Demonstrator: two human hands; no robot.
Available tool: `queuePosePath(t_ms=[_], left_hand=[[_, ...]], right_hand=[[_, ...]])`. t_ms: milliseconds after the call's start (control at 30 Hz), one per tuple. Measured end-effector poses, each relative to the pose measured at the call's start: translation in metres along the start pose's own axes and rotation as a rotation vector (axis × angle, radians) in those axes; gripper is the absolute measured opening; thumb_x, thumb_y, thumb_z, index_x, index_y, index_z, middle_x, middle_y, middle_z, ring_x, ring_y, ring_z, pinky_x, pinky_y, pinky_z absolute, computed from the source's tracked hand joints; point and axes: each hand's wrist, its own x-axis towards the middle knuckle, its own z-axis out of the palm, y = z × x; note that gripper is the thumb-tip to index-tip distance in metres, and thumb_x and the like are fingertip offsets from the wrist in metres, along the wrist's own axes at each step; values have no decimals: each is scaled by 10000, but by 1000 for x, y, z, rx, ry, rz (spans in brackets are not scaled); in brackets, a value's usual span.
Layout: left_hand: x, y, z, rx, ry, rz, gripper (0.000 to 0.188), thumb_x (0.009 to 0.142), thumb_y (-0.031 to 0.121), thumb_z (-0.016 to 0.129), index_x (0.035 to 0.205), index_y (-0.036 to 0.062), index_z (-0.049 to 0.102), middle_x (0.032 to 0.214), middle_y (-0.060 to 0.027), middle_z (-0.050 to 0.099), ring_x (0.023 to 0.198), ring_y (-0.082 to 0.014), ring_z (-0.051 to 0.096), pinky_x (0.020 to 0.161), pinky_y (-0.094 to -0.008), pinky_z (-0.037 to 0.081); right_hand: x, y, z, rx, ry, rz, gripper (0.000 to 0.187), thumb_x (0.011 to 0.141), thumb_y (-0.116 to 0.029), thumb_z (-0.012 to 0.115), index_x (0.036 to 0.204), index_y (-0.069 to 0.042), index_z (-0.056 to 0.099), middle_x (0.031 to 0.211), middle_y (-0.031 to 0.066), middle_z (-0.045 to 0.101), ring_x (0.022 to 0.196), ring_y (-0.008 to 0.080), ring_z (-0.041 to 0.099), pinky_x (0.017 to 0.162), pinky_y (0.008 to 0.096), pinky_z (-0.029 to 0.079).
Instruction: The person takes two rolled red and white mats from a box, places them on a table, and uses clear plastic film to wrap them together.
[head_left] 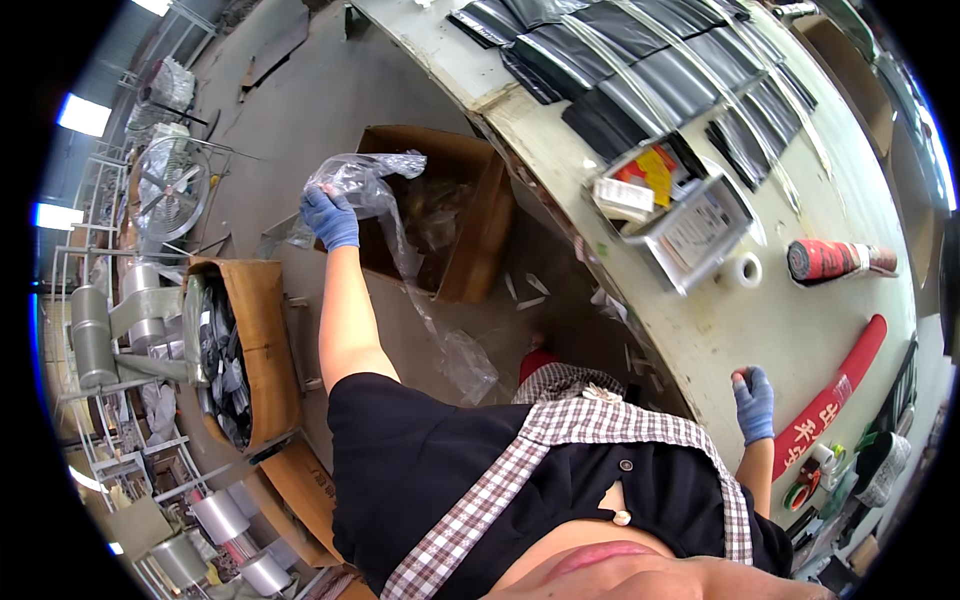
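My left hand (pixel 328 217), in a blue glove, is raised out to the left and grips a crumpled clear plastic bag (pixel 372 184). A long strip of that clear film trails down to the floor near my body. The bag hangs over an open brown cardboard box (pixel 478 232) on the floor. My right hand (pixel 753 400), also in a blue glove, rests closed on the edge of the pale worktable (pixel 760 320), with nothing visible in it.
Rows of dark flat packets (pixel 650 60) lie on the table, beside a grey tray of cards (pixel 680 215), a tape roll (pixel 742 270) and red rolls (pixel 835 258). A second carton of dark packets (pixel 240 350) stands at left, near a fan (pixel 168 188) and metal racks.
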Motion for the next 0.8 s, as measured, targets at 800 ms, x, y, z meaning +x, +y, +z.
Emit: queuePosePath(t_ms=[800], left_hand=[[-47,45,108,-444,-797,-549,252,902,91,593,1142,36,648,971,-81,687,824,-169,625,762,-300,522]], right_hand=[[-19,25,-73,-930,796,389,452,789,-310,732,1133,-65,571,1231,196,540,1133,364,514,960,448,436]])
